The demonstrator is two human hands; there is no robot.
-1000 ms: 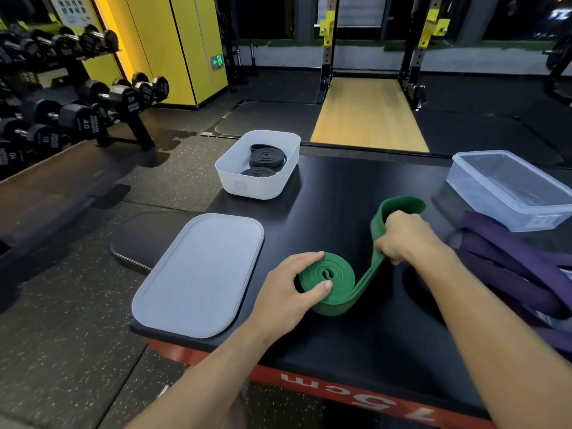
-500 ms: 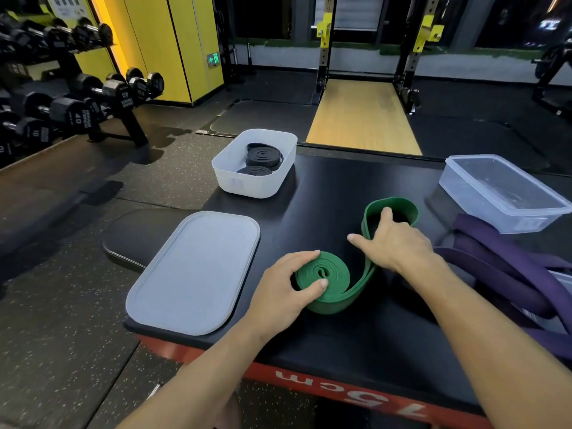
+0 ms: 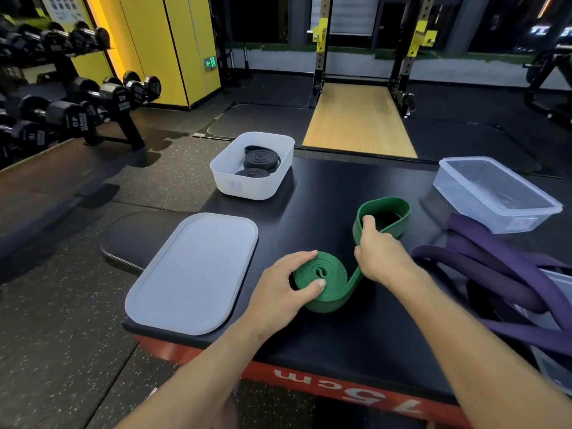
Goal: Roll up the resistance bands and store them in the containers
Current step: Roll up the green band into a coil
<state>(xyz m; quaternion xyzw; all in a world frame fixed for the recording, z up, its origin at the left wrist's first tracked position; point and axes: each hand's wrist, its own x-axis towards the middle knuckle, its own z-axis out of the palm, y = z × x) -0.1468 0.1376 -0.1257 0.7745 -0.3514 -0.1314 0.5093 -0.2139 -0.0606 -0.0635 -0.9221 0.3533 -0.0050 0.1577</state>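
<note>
75cm on platform [image 3: 340, 390]; fingers [image 3: 314, 286] grip band [image 3: 329, 269]

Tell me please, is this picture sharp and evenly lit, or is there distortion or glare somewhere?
Head view: the green band, the left hand and the right hand are sharp and well lit. Head view: wide-angle stretch enlarges the forearms near the bottom edge. Head view: pale reflections on the clear container; the gym behind is dim.
</note>
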